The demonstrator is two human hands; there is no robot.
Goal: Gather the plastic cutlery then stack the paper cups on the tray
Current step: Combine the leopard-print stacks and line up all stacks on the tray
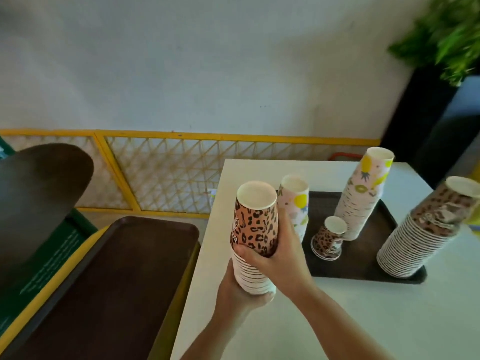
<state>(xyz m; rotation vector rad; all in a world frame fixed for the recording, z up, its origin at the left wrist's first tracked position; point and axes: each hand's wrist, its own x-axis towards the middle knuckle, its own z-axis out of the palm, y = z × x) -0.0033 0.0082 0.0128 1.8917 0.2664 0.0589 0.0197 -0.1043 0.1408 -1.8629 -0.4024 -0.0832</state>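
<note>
**A:** Head view, the only one we get. Both hands are on a leopard-print stack of upturned cups, held just off the near-left corner of the dark tray. The left hand cups the stack from below, fingers wrapped round the bottom rims; the right hand is clenched round its middle.

**B:** And on the tray itself?

**A:** A tall fruit-print stack at the tray's far middle, a single leopard cup tipped against its foot, and a big leopard stack leaning at the tray's right end. A shorter fruit-print stack stands at the tray's left edge, just behind the hands.

**B:** Cutlery?

**A:** None in view.

**B:** So how to land this one well?

**A:** My read: keep the lower hand under the rims so no cup slips out, bring the stack over bare tray on the left, set it down upright and square, and let go only once it stands. That leaning stack on the right looks easy to topple.
</note>
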